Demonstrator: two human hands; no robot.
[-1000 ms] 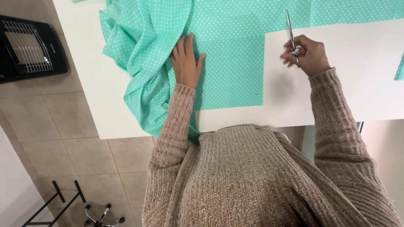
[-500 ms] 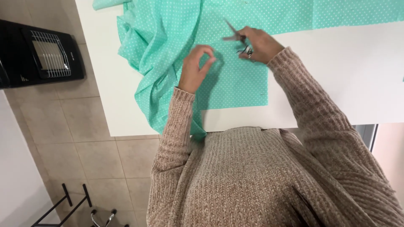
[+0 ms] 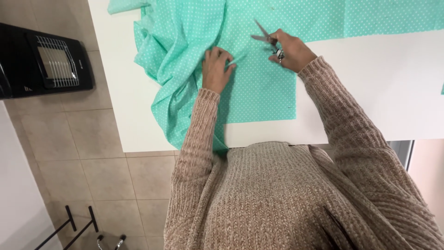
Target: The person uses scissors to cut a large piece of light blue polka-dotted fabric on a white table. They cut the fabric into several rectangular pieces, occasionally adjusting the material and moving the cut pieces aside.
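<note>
Right hand [image 3: 291,50] grips scissors [image 3: 264,36], blades parted, over the fabric [image 3: 259,88] near the table's [image 3: 384,88] far edge. Left hand [image 3: 215,69] pinches a fold of the same fabric, approx. mid-table. Fabric is bunched at the table's left edge, part hanging off. Risk: 1) pinched fold slips, cut wanders; 2) blades pass close to left fingers; 3) hanging weight drags fabric.

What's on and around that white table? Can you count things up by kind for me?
Green dotted fabric: 1 large piece, plus scraps at the frame edges that cannot be told apart
Scissors, in the right hand: 1
White table: 1
Black heater on the floor: 1
Left hand pinches the fabric.
Total: 4
</note>
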